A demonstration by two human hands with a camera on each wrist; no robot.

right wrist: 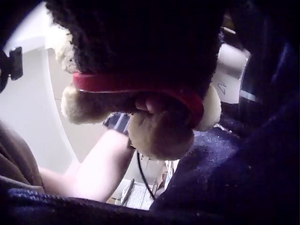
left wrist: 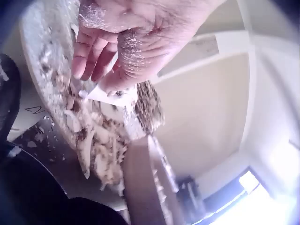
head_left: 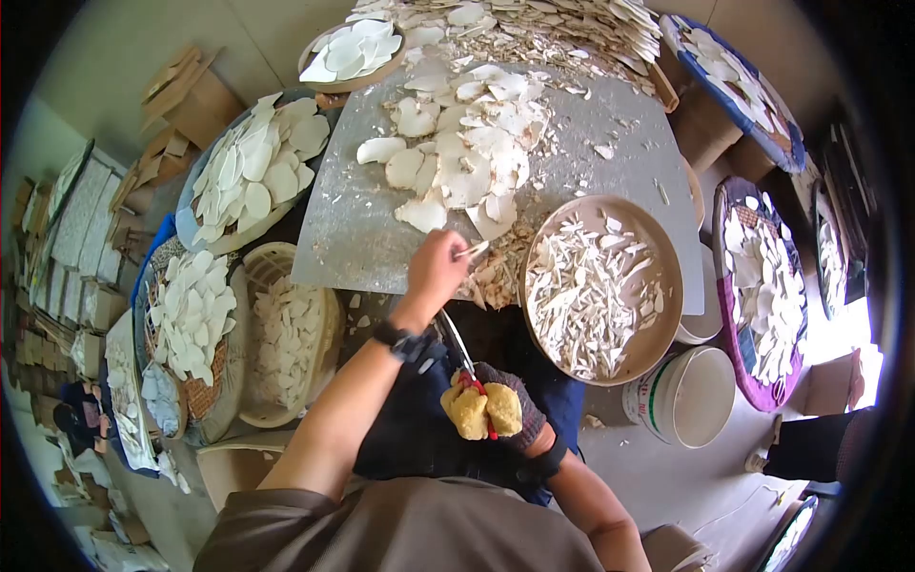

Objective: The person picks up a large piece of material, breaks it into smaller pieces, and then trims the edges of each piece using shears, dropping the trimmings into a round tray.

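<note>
My bare left hand (head_left: 436,272) is at the near edge of the grey work table (head_left: 353,238). Its thumb and fingers pinch a small white slice (left wrist: 108,96), seen closest in the left wrist view. Over my lap, my right hand (head_left: 513,398), in a dark knit glove, grips scissors (head_left: 458,343). Their long metal blades point up toward the left hand. The scissors' red handles (right wrist: 126,84) are wrapped in yellow foam lumps (right wrist: 161,136), and the fingers are mostly hidden behind the foam and glove.
Overlapping white slices (head_left: 467,153) and brown trimmings lie on the table. A round tray (head_left: 667,329) of cut white strips sits at its right front corner, near a white bucket (head_left: 701,400). At left stand a basket (head_left: 329,357) of pieces and trays heaped with slices (head_left: 253,162).
</note>
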